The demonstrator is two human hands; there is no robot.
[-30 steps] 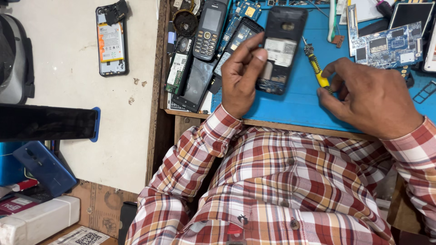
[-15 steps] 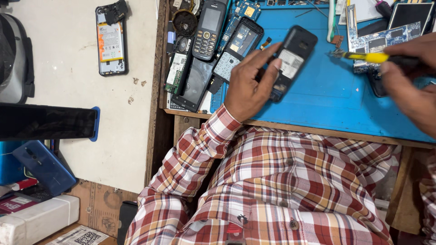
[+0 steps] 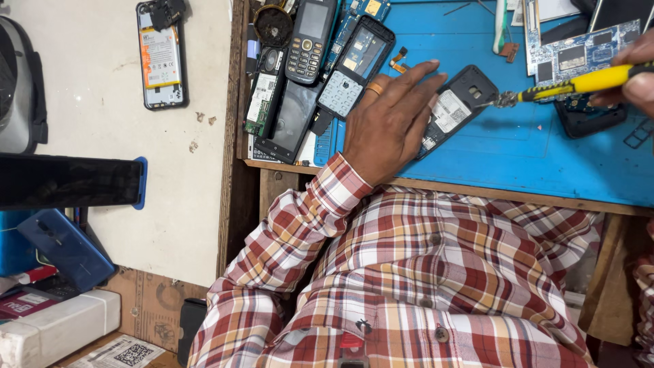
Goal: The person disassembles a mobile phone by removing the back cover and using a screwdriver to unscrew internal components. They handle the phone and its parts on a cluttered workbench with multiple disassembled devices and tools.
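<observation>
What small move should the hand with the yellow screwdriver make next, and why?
Probably lower the yellow screwdriver tip onto the opened black phone: the left hand pins it flat on the blue mat, and the right hand holds the tip beside its top corner.

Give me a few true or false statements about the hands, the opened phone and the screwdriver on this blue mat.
1. The left hand rests on the opened black phone. True.
2. The right hand holds a red-handled hammer. False: it holds a yellow-handled screwdriver.
3. The screwdriver tip is at the phone's upper end. True.
4. The phone lies on a green mat. False: it lies on the blue mat.
5. A ring shows on the left hand. True.
</observation>
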